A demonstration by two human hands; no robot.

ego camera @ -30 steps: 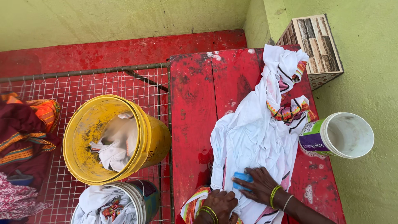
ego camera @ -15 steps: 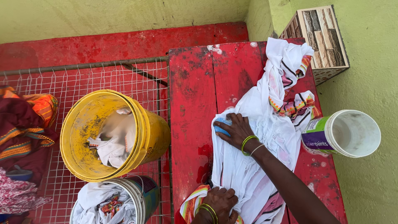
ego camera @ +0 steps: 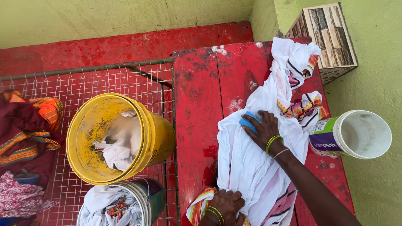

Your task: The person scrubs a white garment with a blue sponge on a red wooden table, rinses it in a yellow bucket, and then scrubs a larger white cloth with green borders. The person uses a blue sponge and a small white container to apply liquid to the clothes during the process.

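A wet white garment [ego camera: 251, 163] with striped coloured trim lies stretched along a red slab [ego camera: 197, 109]. My right hand [ego camera: 263, 129] presses a blue bar of soap [ego camera: 248, 122] onto the cloth near its middle, fingers curled over it. At the near end, my left hand [ego camera: 224, 205] pins the garment's lower edge down. Both wrists carry yellow-green bangles.
A tilted yellow bucket [ego camera: 104, 142] holds white cloth on a wire mesh rack [ego camera: 50, 92]. A second bucket [ego camera: 125, 205] with clothes sits below it. Coloured fabrics [ego camera: 25, 134] pile at the left. A white tub [ego camera: 356, 134] lies on its side at the right, near a wooden box [ego camera: 326, 37].
My right hand has slid the blue soap up the garment away from me, from near my left hand to the cloth's middle. The left hand stays put.
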